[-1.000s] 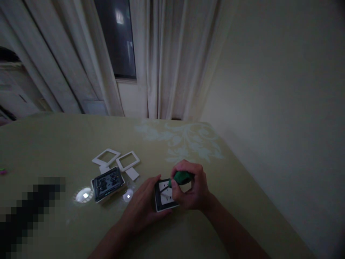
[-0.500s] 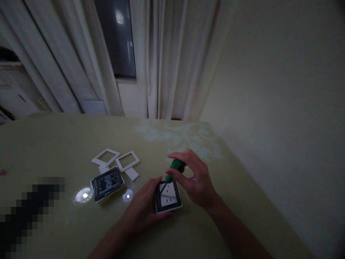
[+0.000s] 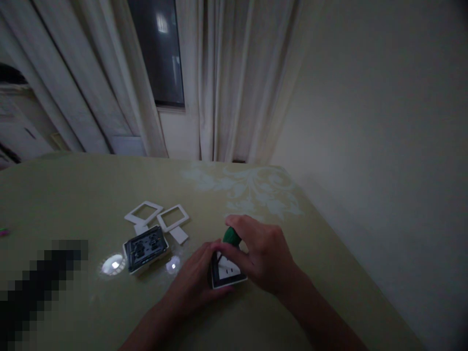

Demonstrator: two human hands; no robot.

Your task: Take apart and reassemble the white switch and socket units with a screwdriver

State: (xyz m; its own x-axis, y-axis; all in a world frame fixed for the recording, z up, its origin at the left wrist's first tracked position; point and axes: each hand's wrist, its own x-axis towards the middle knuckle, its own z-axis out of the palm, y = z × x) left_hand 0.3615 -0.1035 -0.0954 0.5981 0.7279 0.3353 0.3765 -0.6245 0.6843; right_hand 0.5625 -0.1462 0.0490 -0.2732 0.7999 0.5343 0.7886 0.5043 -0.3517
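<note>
A square wall socket (image 3: 227,272) with a white face and dark rim lies on the yellow-green table (image 3: 256,312). My left hand (image 3: 193,282) grips its left edge, thumb on top. My right hand (image 3: 261,253) is closed round a green-handled screwdriver (image 3: 231,236), whose tip points down at the socket's face. The screwdriver's shaft is mostly hidden by my fingers.
A second socket (image 3: 145,248) lies face down to the left, dark inside. Two white square frames (image 3: 144,212) (image 3: 173,217) and small white cover pieces (image 3: 179,235) lie behind it. Curtains (image 3: 226,73) and a dark window are beyond the table; a wall is on the right.
My right hand lifted the screwdriver up and away from the socket, then came back down over it. My left hand stayed on the socket.
</note>
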